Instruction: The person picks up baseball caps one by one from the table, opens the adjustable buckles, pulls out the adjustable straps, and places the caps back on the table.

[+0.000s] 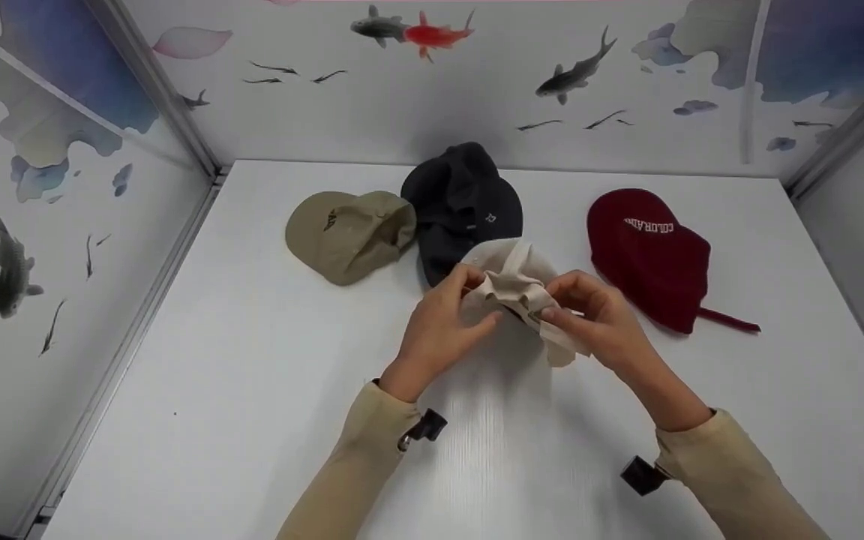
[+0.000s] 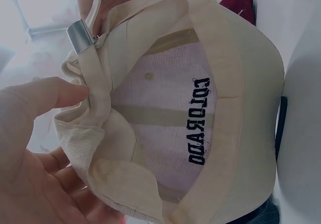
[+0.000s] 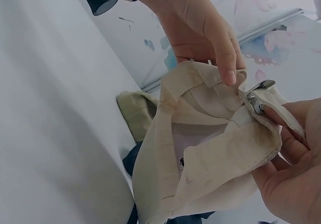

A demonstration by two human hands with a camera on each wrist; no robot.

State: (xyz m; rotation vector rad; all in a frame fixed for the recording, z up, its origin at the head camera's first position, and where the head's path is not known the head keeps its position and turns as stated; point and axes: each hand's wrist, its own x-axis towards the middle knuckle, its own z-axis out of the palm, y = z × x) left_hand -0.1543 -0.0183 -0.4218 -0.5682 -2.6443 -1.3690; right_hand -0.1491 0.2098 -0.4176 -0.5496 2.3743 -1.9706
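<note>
A cream baseball cap [image 1: 503,255] is held up by both hands, its back opening toward the person. My left hand [image 1: 443,334] grips the cap's back edge, fingers on the outer side and thumb near the strap. With thumb and fingers, my right hand [image 1: 608,322] pinches the back strap [image 3: 283,111] beside its metal buckle [image 3: 258,98]. The buckle also shows in the left wrist view, up by the folded band. Inside the crown, dark mirrored stitching [image 2: 199,121] is visible. The cap's brim is hidden from the head view.
Behind the held cap lies a black cap [image 1: 469,199]. An olive-tan cap [image 1: 349,232] touches it on the left. A dark red cap [image 1: 649,255] with its strap trailing lies to the right. All rest on a white table [image 1: 214,375] with printed fish panels around it.
</note>
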